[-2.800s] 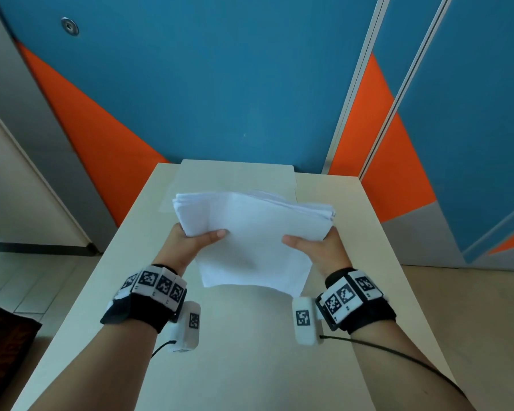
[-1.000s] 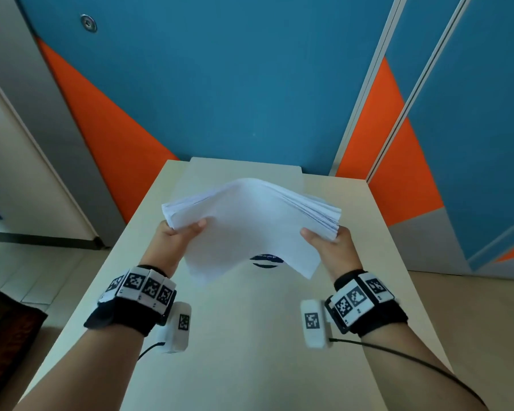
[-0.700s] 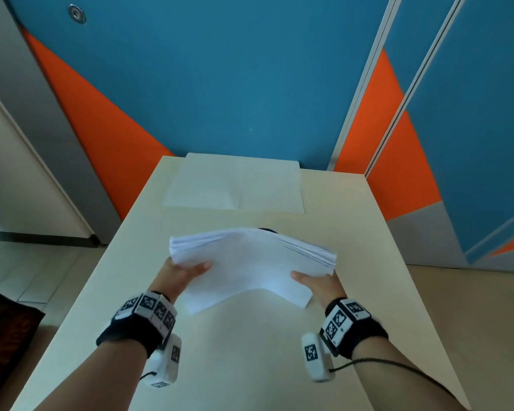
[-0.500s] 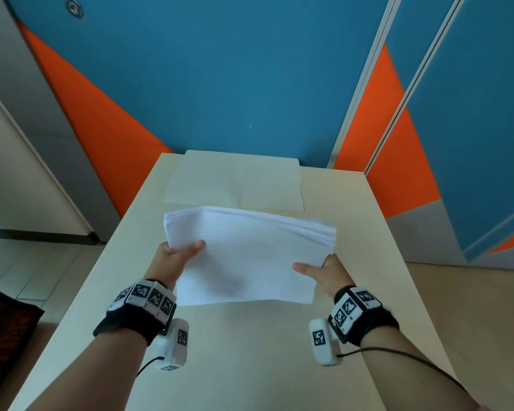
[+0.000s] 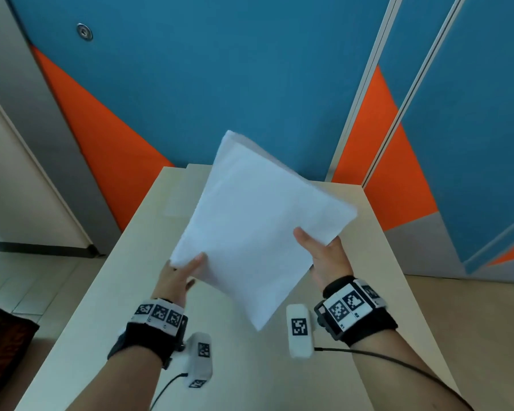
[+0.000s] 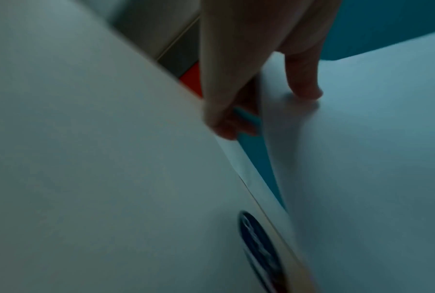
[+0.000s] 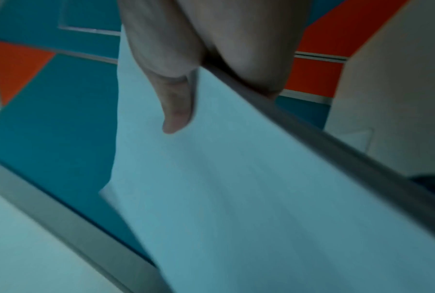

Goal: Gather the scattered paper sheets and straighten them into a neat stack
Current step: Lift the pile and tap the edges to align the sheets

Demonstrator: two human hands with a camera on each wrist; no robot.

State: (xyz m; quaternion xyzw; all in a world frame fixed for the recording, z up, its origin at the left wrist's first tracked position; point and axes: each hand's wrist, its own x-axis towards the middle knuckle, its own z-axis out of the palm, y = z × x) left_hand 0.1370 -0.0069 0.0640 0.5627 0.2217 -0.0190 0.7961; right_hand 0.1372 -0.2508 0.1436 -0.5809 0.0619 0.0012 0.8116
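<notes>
A thick stack of white paper sheets [image 5: 258, 226] is held up above the cream table [image 5: 250, 375], turned like a diamond with one corner high against the blue wall. My left hand [image 5: 187, 268] pinches its lower left corner, thumb [image 6: 304, 79] on top and fingers [image 6: 221, 119] behind. My right hand [image 5: 318, 250] grips the right edge, thumb [image 7: 176, 111] lying on the top sheet [image 7: 236, 198] and fingers underneath. The stack's edges look roughly even; the lowest corner hangs free over the table.
A flat pale sheet [image 5: 175, 203] lies at the table's far end, mostly hidden behind the stack. A dark blue round mark [image 6: 258, 247] sits on the tabletop. Blue and orange wall panels [image 5: 220, 84] close off the far side; floor drops away on both sides.
Half a second ago the stack hung low and nearly level across the table. Both hands have since raised it and turned it, so one corner now points up at the wall.
</notes>
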